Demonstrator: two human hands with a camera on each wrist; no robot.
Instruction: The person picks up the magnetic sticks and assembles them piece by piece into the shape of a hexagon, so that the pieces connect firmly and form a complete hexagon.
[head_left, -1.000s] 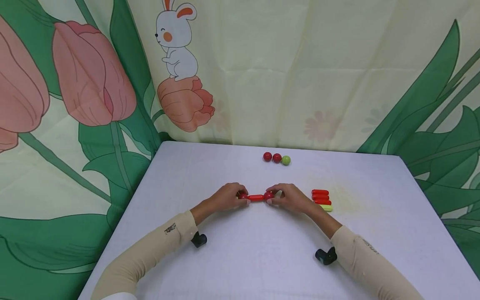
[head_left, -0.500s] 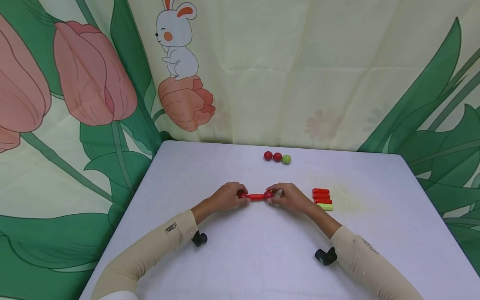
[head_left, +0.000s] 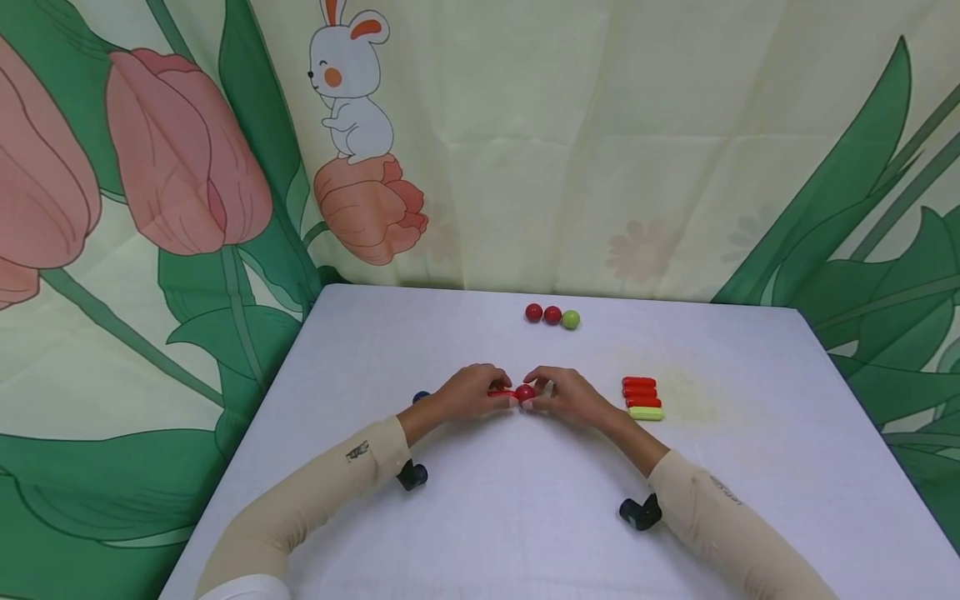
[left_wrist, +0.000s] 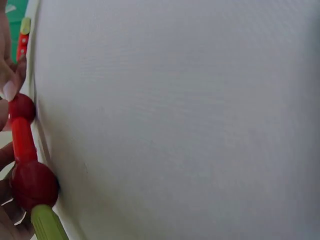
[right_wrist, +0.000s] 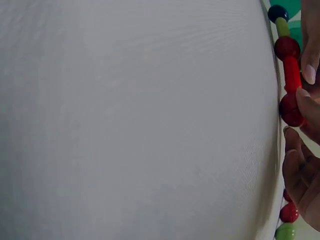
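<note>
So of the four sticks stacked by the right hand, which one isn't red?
The nearest stick of the stack, closest to the person, is yellow-green; the three behind it are red.

white table (head_left: pixel 750 467) | backdrop curtain (head_left: pixel 600 125): tulips, rabbit, green leaves

The camera on my head looks forward and down from above, taking in the whole white worktop (head_left: pixel 525 500), both my sleeves and the flowered curtain (head_left: pixel 600 167) behind. The camera on my left wrist sits very close to the worktop (left_wrist: pixel 175 125), facing along its surface, so cloth fills nearly the whole picture. The camera on my right wrist does likewise from the opposite side. All three views share the chain of balls and rods (head_left: pixel 517 392) (left_wrist: pixel 23 145) (right_wrist: pixel 290 75) at my fingertips.
</note>
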